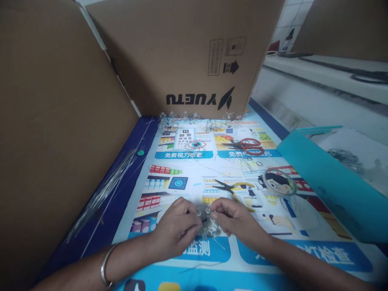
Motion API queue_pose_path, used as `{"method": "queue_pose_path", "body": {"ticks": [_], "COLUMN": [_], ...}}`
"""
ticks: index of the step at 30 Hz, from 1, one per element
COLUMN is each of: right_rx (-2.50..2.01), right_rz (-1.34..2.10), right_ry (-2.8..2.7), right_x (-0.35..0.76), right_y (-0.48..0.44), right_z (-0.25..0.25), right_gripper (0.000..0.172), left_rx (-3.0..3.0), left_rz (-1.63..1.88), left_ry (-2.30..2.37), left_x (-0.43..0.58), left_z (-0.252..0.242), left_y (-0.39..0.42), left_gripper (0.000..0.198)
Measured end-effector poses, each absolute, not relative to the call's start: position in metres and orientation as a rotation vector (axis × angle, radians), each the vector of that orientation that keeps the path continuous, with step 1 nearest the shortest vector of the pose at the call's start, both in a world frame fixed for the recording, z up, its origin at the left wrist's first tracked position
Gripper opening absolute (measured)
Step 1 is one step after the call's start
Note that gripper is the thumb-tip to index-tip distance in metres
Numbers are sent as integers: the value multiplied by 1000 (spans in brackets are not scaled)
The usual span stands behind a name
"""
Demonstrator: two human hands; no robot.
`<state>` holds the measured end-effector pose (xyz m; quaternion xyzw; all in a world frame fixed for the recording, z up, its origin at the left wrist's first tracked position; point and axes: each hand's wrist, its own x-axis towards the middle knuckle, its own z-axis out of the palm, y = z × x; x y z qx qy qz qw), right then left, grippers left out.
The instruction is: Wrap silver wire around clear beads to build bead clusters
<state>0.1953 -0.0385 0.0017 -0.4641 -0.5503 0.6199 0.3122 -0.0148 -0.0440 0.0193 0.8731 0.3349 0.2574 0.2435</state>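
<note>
Between my two hands hangs a small cluster of clear beads on thin wire, low in the middle of the view. My left hand, with a silver bangle on the wrist, pinches the cluster's left side. On its right side my right hand pinches near a round clear bead, thumb and forefinger together. Yellow-handled pliers lie just beyond my right hand with their jaws apart. Farther back are scissors with red handles.
Beaded wire pieces line the foot of a cardboard panel. Loose straight wires lie on the left. At the right stands a teal box holding coiled wire. A round clear dish sits beyond the pliers.
</note>
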Motion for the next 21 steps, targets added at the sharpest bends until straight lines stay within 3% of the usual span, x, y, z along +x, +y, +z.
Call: {"method": "queue_pose_path", "body": {"ticks": [21], "right_rx": [-1119], "right_rz": [1768], "right_ry": [-1266], "right_x": [203], "right_y": [-44], "right_z": [11], "right_gripper": [33], "left_rx": [2432], "left_rz": [814], "left_ry": [900], "left_x": [-17], "left_z": [13], "left_y": [-44], "left_gripper": [16]}}
